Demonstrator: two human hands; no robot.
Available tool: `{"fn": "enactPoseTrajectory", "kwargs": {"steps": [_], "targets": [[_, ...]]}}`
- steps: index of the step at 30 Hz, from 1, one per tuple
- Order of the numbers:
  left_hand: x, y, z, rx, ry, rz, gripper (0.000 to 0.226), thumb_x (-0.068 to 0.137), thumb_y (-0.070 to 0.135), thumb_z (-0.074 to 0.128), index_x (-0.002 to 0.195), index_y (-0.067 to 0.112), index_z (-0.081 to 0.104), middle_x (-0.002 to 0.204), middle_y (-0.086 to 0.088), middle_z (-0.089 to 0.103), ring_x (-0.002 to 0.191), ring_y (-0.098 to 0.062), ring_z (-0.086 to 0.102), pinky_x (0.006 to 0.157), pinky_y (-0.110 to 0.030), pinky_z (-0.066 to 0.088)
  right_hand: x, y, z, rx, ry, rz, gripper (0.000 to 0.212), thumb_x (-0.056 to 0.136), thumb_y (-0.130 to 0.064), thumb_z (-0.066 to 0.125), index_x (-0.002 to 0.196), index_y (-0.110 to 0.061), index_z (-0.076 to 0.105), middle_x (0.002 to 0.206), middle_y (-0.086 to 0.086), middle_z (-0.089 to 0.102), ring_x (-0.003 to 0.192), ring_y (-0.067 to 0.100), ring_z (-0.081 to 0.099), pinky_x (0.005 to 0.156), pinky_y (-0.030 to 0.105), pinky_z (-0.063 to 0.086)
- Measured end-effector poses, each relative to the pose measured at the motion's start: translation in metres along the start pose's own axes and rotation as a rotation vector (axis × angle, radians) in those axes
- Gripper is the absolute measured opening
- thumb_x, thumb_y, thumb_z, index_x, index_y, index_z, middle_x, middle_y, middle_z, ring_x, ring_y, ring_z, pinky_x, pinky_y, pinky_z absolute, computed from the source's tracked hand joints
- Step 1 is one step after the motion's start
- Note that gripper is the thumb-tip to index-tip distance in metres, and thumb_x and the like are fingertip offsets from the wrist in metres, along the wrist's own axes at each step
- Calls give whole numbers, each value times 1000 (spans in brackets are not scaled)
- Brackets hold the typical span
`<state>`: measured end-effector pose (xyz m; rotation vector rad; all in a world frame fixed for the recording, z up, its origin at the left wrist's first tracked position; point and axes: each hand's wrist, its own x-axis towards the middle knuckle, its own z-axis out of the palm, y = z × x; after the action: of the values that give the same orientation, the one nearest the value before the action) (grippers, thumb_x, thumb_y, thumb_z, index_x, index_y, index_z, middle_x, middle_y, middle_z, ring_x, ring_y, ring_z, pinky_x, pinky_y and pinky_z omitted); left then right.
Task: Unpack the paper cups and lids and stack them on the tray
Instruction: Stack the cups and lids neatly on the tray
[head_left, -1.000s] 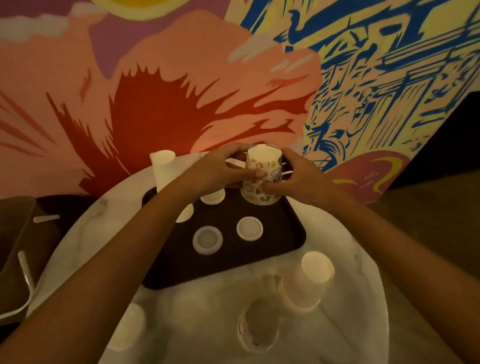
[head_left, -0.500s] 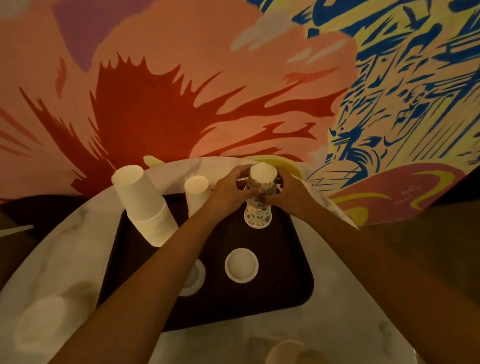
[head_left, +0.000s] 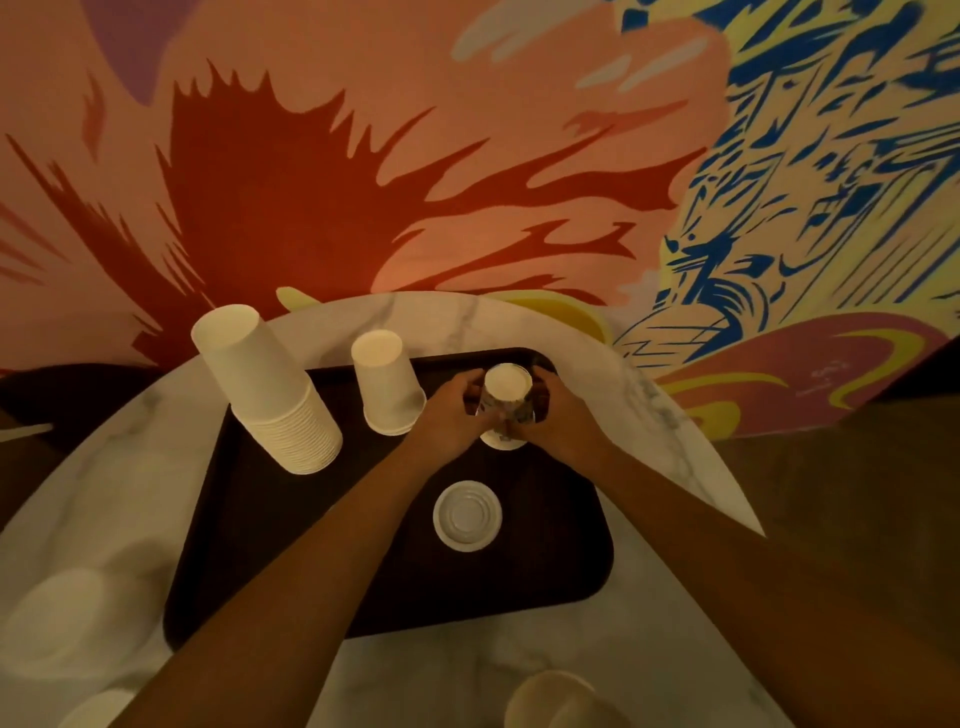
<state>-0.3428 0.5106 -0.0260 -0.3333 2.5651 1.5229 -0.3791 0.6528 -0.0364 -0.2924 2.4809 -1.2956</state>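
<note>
The tray (head_left: 291, 519) lay on the table (head_left: 431, 317), which stood against the wall (head_left: 363, 182). At the tray's far left corner stood a tall stack (head_left: 270, 395) of upturned cups, leaning left. To its right, at the far edge, stood a short stack (head_left: 388, 387). Right of that, near the far right corner, a cup (head_left: 506, 395) stood upturned between the left hand (head_left: 449, 421) and right hand (head_left: 558, 426), gripped from both sides. A lid (head_left: 467, 515) lay mid-tray, nearer than the cup. Off the tray, at the table's near edge, stood another cup (head_left: 550, 701).
</note>
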Motion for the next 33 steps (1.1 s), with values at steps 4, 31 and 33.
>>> {"fn": "enactPoseTrajectory", "kwargs": {"steps": [4, 31, 33], "targets": [[-31, 10, -8, -1, -8, -12, 65, 82, 16, 67, 138, 14, 35, 134, -9, 46, 108, -19, 55, 85, -27, 47, -29, -13, -17, 36, 110, -12, 79, 75, -20, 74, 140, -8, 31, 138, 12, 46, 125, 24, 46, 99, 30, 38], [-233, -54, -70, -80, -662, 92, 49, 68, 30, 75, 111, 38, 54, 124, 12, 55, 117, -8, 51, 99, -27, 42, -313, -78, 53, -238, -189, 140, 69, 78, -24, 71, 136, -25, 33, 127, -4, 49, 113, 10, 50, 92, 16, 42], [-238, -57, -63, -33, -693, 122, 59, 69, 26, 77, 121, 35, 49, 129, 12, 50, 120, -9, 48, 100, -26, 39, -317, -67, 73, -198, -165, 183, 74, 78, -26, 71, 138, -24, 28, 135, -4, 45, 122, 13, 46, 98, 20, 39]]}}
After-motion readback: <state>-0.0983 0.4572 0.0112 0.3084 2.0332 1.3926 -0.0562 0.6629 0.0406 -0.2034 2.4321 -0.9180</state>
